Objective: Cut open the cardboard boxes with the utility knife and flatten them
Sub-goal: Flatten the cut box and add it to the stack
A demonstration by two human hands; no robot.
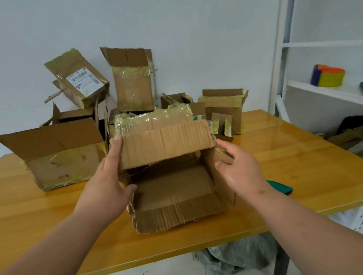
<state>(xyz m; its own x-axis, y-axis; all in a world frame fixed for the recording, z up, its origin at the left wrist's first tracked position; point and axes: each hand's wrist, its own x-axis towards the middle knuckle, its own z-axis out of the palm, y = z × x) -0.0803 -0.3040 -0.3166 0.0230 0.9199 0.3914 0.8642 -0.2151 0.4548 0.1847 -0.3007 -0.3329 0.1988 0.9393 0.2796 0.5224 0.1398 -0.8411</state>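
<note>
An opened brown cardboard box (pixel 172 187) lies on its side in the middle of the wooden table (pixel 47 231), its open mouth facing me and one flap raised. My left hand (pixel 109 183) grips the box's left wall, fingers stretched up along the raised flap and thumb curled at the wall's edge. My right hand (pixel 236 166) holds the right wall, thumb inside and fingers outside. A green utility knife (pixel 280 187) lies on the table just right of my right wrist, partly hidden by it.
Several more taped and opened cardboard boxes (pixel 63 157) stand piled at the table's far side against the wall. A white shelving rack (pixel 336 92) stands to the right with a coloured object, a dark phone and cardboard scraps. Grey cloth lies under the table.
</note>
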